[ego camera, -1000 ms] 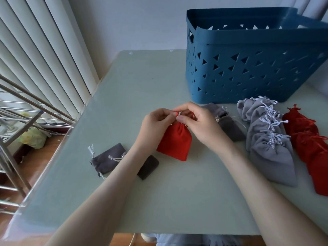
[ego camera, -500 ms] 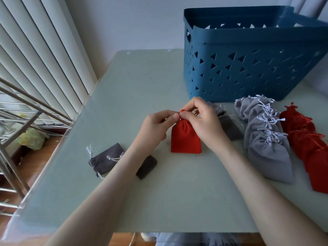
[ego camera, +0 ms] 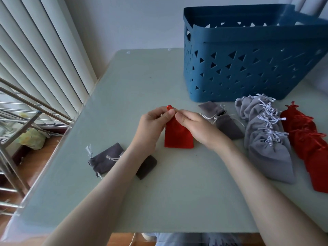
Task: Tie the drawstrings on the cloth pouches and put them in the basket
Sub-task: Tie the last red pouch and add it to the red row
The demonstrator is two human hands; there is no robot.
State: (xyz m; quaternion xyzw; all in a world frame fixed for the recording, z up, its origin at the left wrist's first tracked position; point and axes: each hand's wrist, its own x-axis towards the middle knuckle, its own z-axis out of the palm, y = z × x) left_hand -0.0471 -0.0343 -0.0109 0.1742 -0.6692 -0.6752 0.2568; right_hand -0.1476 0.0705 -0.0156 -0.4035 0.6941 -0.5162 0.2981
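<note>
Left hand [ego camera: 153, 126] and right hand [ego camera: 197, 126] both pinch the drawstring [ego camera: 169, 107] atop the red pouch [ego camera: 178, 138], mid-table, and if that thin cord slips between fingertips, the knot may fall loose.

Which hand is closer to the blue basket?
Right. The right hand is in front of the blue basket, near its left corner; the left hand is further left, across the red pouch.

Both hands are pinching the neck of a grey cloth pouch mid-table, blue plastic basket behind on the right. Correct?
Wrong colour: in the head view the left hand and right hand pinch the neck of a red cloth pouch, not a grey one. The blue plastic basket does stand behind on the right.
</note>
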